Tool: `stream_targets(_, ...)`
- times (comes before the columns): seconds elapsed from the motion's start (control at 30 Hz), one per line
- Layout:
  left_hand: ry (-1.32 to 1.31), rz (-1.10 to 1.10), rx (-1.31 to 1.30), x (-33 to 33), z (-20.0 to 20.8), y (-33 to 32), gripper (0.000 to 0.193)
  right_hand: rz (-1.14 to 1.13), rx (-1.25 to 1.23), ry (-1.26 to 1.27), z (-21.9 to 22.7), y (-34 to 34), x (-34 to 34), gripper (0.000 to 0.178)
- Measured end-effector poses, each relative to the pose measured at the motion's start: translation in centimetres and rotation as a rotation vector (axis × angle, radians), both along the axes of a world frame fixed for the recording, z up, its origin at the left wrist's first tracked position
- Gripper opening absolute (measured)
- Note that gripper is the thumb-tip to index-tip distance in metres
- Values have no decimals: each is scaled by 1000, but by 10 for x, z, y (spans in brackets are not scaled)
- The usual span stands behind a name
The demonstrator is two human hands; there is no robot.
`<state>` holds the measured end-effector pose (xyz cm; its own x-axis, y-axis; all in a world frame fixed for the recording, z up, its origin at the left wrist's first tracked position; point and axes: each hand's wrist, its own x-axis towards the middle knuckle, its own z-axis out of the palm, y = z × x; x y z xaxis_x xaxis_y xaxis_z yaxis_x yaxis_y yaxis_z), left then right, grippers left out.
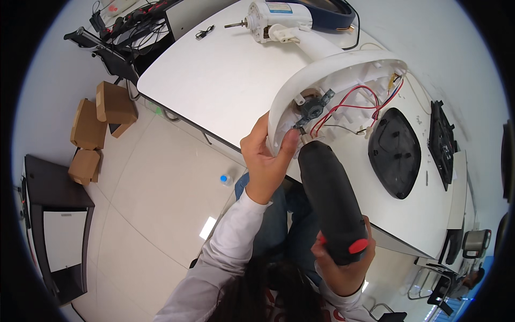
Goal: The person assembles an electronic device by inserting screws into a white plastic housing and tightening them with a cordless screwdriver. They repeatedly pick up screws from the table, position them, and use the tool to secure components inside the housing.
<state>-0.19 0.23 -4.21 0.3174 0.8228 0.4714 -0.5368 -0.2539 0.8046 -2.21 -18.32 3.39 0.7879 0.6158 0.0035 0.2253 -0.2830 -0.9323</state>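
Blk. power driver [332,196] was gripped at red-trimmed end by R hand [346,273]; L hand [267,167] pinched wht. housing [316,75] rim; lbl. [280,8] on motor [292,20] was illegible.

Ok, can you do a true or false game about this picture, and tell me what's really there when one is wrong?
1. The left hand grips the edge of the white shell. True.
2. The right hand holds a spoon. False: it holds a black power tool with red parts.
3. Red wires loop across the inside of the white shell. True.
4. The leaf-shaped black cover lies on the floor. False: it lies on the white table.
5. The bottle on the floor has a yellow cap. False: its cap is blue.
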Motion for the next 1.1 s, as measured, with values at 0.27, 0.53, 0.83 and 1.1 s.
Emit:
stream_targets(0.27, -6, 23, 7, 0, 0, 1, 35, 126, -102, -219, 17, 7, 3, 57)
stream_targets(0.53, -30, 22, -20, 4, 0, -1, 25, 154, -135, -364, 28, 9, 8, 55)
stream_targets(0.83, 16, -29, -69, 1, -4, -1, 22, 126, -112, -260, 23, 7, 6, 55)
stream_targets(1.1, 75, 14, -94, 1, -15, 1, 27, 157, -58, -268, 23, 6, 11, 52)
